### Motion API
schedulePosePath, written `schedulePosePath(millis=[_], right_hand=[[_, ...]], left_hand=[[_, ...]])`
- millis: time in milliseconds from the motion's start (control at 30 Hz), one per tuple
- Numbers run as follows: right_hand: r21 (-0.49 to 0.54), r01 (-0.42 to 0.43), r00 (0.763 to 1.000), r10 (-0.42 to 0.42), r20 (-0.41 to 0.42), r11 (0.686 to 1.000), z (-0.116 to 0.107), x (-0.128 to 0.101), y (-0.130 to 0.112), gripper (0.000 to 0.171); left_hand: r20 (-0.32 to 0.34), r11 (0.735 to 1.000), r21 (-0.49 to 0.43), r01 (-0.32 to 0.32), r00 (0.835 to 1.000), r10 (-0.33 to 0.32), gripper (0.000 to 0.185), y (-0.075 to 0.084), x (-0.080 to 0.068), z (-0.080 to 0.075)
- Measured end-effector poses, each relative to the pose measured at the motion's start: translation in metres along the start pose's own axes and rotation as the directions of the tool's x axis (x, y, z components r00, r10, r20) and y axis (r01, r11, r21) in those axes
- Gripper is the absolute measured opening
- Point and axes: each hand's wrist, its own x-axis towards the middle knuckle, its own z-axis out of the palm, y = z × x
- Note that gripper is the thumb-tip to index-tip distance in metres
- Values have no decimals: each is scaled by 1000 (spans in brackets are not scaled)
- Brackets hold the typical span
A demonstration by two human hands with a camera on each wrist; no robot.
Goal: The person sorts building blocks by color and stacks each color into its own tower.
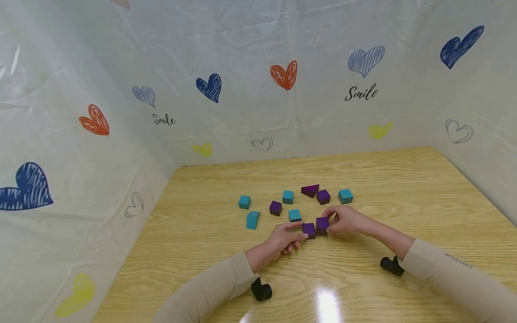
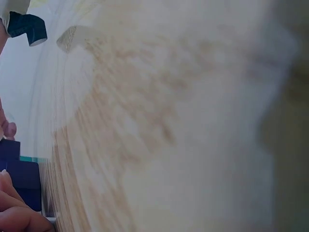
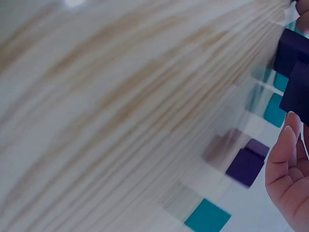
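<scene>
Two purple cubes sit side by side on the bench (image 1: 404, 188), just in front of the other blocks. Left hand (image 1: 278, 244) pinches the left cube (image 1: 308, 230), right hand (image 1: 347, 220) pinches the right cube (image 1: 322, 224), fingers curled on each. They look light, stiff, prob. foam or painted wood w/ smooth faces; best held by opposite flat sides, not corners.

Wooden table (image 1: 404, 179); heart-printed sheet walls (image 1: 282, 76).
</scene>
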Motion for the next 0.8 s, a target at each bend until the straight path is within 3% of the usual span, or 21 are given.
schedulePosePath(millis=[433,800], right_hand=[[9,-28,999,29,-34,1000,-1,6,-18,33],[105,90,996,-87,-33,990,9,8,-10,33]], left_hand=[[-33,999,42,-11,999,12,45,1,0,0],[-19,974,170,-148,988,153,43,-1,3,1]])
